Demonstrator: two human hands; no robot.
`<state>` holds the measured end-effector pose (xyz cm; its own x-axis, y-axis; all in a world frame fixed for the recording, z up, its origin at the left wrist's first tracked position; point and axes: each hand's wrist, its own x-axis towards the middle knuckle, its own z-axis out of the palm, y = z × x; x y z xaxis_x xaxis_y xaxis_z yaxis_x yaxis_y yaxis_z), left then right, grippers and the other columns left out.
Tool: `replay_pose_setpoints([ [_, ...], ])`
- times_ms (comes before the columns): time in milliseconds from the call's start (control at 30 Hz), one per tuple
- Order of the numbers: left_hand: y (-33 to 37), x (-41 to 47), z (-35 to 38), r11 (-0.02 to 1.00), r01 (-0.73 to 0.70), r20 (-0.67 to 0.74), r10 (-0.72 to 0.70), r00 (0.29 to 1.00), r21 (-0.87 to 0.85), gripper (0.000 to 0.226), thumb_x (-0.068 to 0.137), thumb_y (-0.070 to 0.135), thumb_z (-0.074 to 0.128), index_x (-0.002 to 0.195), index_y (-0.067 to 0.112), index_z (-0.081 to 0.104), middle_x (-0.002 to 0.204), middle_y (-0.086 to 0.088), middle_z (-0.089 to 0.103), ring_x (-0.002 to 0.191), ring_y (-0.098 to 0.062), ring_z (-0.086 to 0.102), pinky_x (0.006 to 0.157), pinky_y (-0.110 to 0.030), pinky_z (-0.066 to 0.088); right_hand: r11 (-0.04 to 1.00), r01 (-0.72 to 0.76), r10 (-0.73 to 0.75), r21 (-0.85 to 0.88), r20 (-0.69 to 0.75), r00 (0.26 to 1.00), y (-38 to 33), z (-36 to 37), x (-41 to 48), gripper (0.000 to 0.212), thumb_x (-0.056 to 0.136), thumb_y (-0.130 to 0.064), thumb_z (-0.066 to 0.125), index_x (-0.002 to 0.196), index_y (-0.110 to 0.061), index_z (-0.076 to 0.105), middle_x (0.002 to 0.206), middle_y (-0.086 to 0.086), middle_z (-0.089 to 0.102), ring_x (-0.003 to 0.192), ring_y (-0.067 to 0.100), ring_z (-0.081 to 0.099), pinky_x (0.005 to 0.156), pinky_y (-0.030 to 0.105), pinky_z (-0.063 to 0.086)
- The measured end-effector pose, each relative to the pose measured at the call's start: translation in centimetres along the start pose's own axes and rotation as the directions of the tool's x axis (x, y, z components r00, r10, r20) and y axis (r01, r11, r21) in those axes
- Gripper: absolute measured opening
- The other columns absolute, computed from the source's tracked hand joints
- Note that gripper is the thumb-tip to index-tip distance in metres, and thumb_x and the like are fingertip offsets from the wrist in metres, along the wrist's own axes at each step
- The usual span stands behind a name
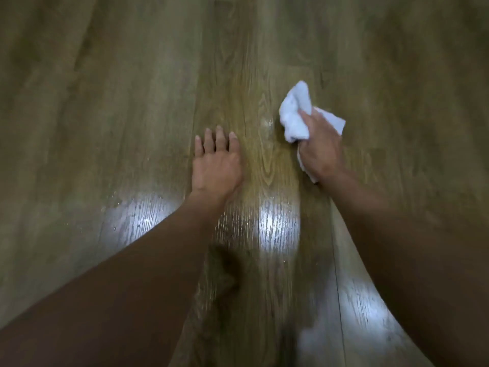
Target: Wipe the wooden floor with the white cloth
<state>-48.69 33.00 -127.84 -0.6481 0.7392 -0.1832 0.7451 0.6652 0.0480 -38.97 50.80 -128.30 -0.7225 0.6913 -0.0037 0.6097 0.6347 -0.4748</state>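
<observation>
The wooden floor (111,107) fills the whole view, its planks running away from the camera, with the grain plainest on the middle board. The left hand (215,165) lies palm-down on the floor near the centre, its fingers (219,139) straight and slightly spread, holding nothing. To its right, with a bare strip of plank between them, the right hand (321,149) grips the white cloth (295,112), curled tightly round the bunched fabric. Crumpled folds stick out on the far side of the hand, a flatter corner shows to the right of the knuckles, and a small edge peeks out under the heel of the hand. The cloth sits low against the floor, though I cannot tell whether it presses on the boards. A small pale smear (267,123) shines on the plank just left of the cloth. Nearer the camera, bright patches of reflected light (277,226) lie on the boards between and beside the two bare forearms, and tiny specks like droplets (116,205) dot the edge of the leftmost patch. The lower part of the view is blurred.
</observation>
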Motion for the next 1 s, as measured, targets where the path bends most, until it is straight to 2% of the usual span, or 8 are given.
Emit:
replay_pose_setpoints([
  [100,0.5,0.0,0.0,0.999,0.027,0.039,-0.025,0.999,-0.034,0.052,0.1,0.017,0.02,0.15,0.005,0.014,0.157,-0.022,0.01,0.145,-0.042,0.006,0.118,-0.054,0.005,0.995,-0.027,0.029,-0.096,0.016,0.999,-2.1,1.5,2.3,0.052,0.08,-0.024,0.029,0.127,-0.015,0.051,0.137,0.007,0.046,0.127,0.028,0.041,0.104,0.049,0.034],
  [200,-0.4,0.0,-1.1,0.997,0.011,0.073,-0.005,0.997,-0.082,0.05,0.101,0.017,0.02,0.15,0.008,0.016,0.159,-0.017,0.011,0.146,-0.036,0.007,0.119,-0.051,0.008,0.981,0.163,-0.146,-0.105,0.157,0.977,-2.9,2.1,-0.4,0.056,0.089,-0.017,0.04,0.145,-0.018,0.033,0.156,0.004,0.024,0.143,0.026,0.022,0.116,0.048,0.015],
  [300,-0.7,-0.1,-1.2,0.994,0.003,0.08,0.005,0.997,-0.107,0.051,0.101,0.016,0.022,0.15,0.007,0.014,0.159,-0.017,0.007,0.147,-0.035,0.004,0.119,-0.05,0.006,0.942,0.33,-0.318,-0.059,0.149,0.936,-0.1,1.2,-5.5,0.06,0.086,-0.016,0.037,0.146,-0.015,0.034,0.156,0.007,0.026,0.144,0.028,0.023,0.117,0.051,0.016],
  [500,0.5,-0.6,-0.3,0.995,0.028,0.077,-0.021,0.997,-0.092,0.054,0.101,0.017,0.021,0.15,0.0,0.004,0.158,-0.023,-0.003,0.146,-0.04,-0.006,0.119,-0.051,0.0,0.989,-0.067,0.085,0.131,-0.135,0.987,0.8,-0.2,0.1,0.036,0.094,-0.026,0.034,0.119,-0.017,0.059,0.124,0.003,0.059,0.117,0.015,0.053,0.102,0.042,0.041],
  [600,2.4,-0.5,-1.1,0.991,-0.037,0.03,0.042,0.999,-0.126,0.059,0.096,0.018,0.031,0.15,0.002,0.011,0.159,-0.019,0.001,0.147,-0.037,-0.003,0.119,-0.052,-0.002,0.993,0.047,-0.047,-0.11,0.01,0.999,-1.2,1.4,0.5,0.052,0.091,-0.013,0.037,0.143,-0.014,0.037,0.152,0.01,0.033,0.14,0.026,0.029,0.114,0.047,0.022],
  [767,5.4,-0.8,-1.7,0.958,-0.131,0.092,0.159,0.983,-0.255,0.061,0.093,0.018,0.036,0.149,0.005,0.016,0.16,-0.014,0.007,0.148,-0.03,0.002,0.12,-0.048,0.002,0.972,0.225,-0.211,-0.07,0.168,0.963,2.5,-1.2,-4.7,0.054,0.094,-0.004,0.043,0.146,-0.015,0.033,0.156,0.01,0.026,0.144,0.026,0.024,0.117,0.049,0.017],
  [900,5.4,0.3,-0.8,0.961,-0.095,0.067,0.116,0.991,-0.258,0.055,0.096,0.015,0.033,0.148,0.005,0.02,0.16,-0.014,0.01,0.148,-0.031,0.005,0.12,-0.05,0.002,0.985,-0.067,0.076,0.161,-0.047,0.996,3.2,-3.1,-4.0,0.034,0.099,-0.024,0.045,0.125,-0.004,0.057,0.124,0.01,0.061,0.115,0.004,0.056,0.098,0.014,0.039],
  [1000,6.2,0.5,-1.0,0.977,-0.072,0.106,0.095,0.99,-0.2,0.057,0.094,0.015,0.033,0.148,0.005,0.019,0.159,-0.016,0.009,0.147,-0.036,0.004,0.118,-0.055,0.001,0.975,-0.184,0.192,0.122,-0.052,0.98,1.1,-2.1,-0.6,0.038,0.102,-0.031,0.034,0.126,-0.009,0.053,0.115,0.001,0.056,0.117,0.014,0.052,0.106,0.027,0.036],
])
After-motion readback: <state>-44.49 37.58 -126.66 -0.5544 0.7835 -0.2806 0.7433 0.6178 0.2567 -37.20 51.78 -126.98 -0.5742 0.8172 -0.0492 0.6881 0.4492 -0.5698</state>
